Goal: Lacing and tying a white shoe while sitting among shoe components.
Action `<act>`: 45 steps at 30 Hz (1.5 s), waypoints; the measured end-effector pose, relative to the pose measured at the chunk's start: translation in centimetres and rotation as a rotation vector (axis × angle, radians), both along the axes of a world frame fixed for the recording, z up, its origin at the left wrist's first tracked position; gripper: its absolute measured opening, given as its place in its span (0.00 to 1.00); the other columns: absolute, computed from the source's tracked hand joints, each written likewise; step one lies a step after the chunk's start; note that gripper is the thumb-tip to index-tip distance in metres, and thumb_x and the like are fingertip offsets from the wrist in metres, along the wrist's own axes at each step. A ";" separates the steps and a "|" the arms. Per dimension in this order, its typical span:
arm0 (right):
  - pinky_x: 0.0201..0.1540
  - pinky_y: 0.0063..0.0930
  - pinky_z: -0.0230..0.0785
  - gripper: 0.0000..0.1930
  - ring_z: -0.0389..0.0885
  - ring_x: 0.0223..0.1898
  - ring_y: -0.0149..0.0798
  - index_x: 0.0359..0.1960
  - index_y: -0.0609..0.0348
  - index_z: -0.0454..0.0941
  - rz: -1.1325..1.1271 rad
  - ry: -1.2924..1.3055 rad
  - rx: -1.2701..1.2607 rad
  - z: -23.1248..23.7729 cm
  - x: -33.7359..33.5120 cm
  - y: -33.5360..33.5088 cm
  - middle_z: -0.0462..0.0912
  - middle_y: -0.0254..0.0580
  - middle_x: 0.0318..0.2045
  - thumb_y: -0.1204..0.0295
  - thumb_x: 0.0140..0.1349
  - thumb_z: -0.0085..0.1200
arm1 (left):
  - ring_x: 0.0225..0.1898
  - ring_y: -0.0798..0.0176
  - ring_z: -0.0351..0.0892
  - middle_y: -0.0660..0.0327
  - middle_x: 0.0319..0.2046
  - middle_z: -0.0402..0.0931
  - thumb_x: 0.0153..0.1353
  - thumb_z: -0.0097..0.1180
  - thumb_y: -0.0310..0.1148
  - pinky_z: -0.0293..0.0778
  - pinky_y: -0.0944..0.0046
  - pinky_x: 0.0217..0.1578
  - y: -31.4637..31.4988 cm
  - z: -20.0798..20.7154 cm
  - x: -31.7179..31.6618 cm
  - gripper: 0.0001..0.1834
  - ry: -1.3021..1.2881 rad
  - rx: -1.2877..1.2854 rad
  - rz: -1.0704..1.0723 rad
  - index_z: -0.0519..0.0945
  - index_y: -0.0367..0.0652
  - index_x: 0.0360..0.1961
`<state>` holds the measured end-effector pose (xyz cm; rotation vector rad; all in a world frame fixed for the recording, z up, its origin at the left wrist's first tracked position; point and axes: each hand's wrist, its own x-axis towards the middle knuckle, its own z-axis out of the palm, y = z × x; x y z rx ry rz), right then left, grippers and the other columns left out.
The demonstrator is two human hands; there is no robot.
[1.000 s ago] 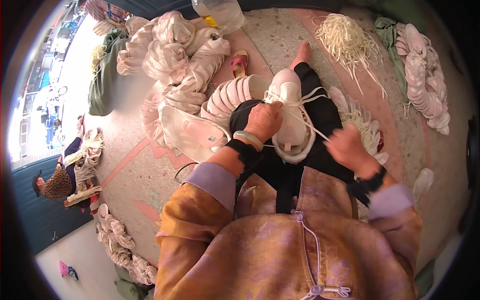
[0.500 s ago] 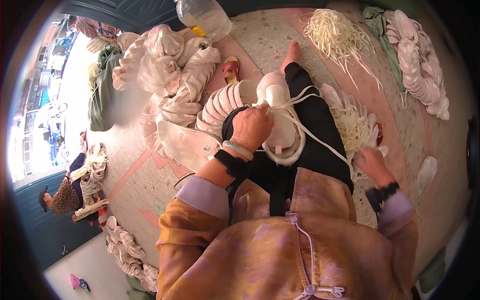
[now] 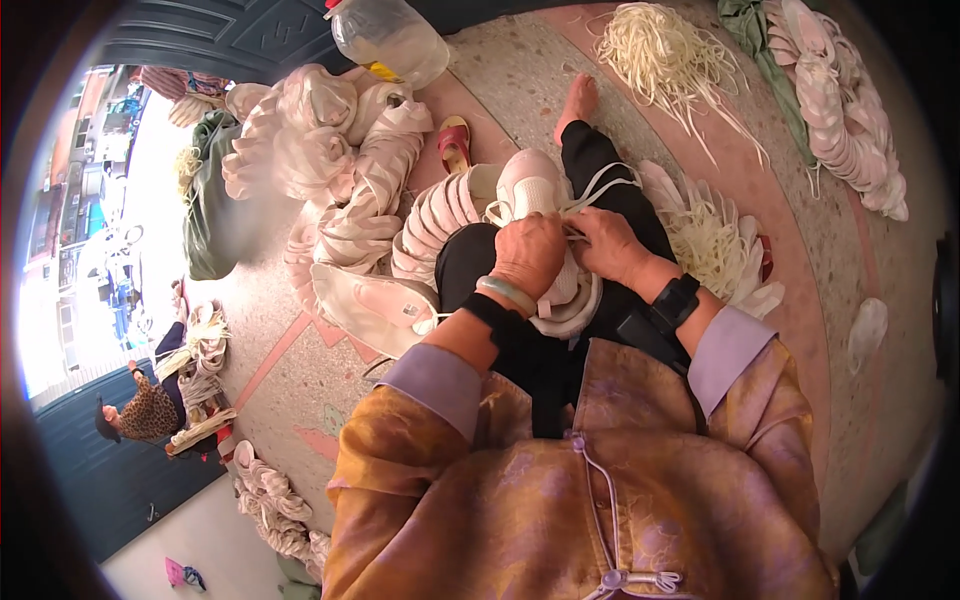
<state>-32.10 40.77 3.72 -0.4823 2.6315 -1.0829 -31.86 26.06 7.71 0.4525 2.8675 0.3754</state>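
A white shoe upper rests between my thighs, toe pointing away from me. My left hand is closed over its lacing area, with the fingertips curled under and partly hidden. Beside it on the right, my right hand pinches a white shoelace at the eyelets. One loop of the lace arcs over my right thigh. Left of my knee lies another white shoe upper, its pale pink inside showing.
Stacked white uppers spread to the left. Bundles of cream laces lie far right and beside my right leg. A clear jug and a red sandal are ahead. Another person sits at far left among more uppers.
My right hand has come in from the right to the shoe upper and now grips the lace there. The long lace end no longer stretches across my right thigh. My left hand stays at the lacing.
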 end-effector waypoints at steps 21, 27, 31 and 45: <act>0.35 0.30 0.71 0.08 0.80 0.30 0.43 0.30 0.60 0.80 -0.034 -0.232 -0.385 0.4 -0.5 1.6 0.81 0.47 0.27 0.76 0.45 0.54 | 0.30 0.46 0.78 0.49 0.24 0.77 0.54 0.49 0.43 0.73 0.52 0.32 1.5 1.6 -0.3 0.17 -0.183 -0.047 0.109 0.79 0.39 0.26; 0.35 0.34 0.71 0.14 0.79 0.30 0.48 0.36 0.61 0.77 -0.153 -0.172 -0.358 0.4 0.5 0.7 0.80 0.49 0.26 0.77 0.44 0.52 | 0.29 0.47 0.78 0.51 0.23 0.77 0.52 0.52 0.41 0.72 0.52 0.31 1.0 1.0 0.7 0.13 -0.092 -0.023 0.096 0.77 0.40 0.25; 0.35 0.35 0.70 0.16 0.79 0.30 0.49 0.38 0.59 0.76 -0.150 -0.197 -0.370 0.4 0.4 0.9 0.80 0.49 0.25 0.78 0.43 0.52 | 0.29 0.48 0.77 0.52 0.23 0.77 0.51 0.54 0.40 0.72 0.53 0.31 0.7 0.9 0.9 0.12 -0.070 0.035 0.101 0.75 0.41 0.24; 0.35 0.37 0.71 0.17 0.78 0.29 0.50 0.40 0.56 0.76 -0.187 -0.161 -0.364 1.0 1.2 0.7 0.79 0.49 0.24 0.77 0.44 0.48 | 0.28 0.47 0.77 0.52 0.23 0.77 0.53 0.53 0.39 0.72 0.51 0.29 0.5 -0.3 1.1 0.12 -0.001 0.002 0.095 0.75 0.41 0.23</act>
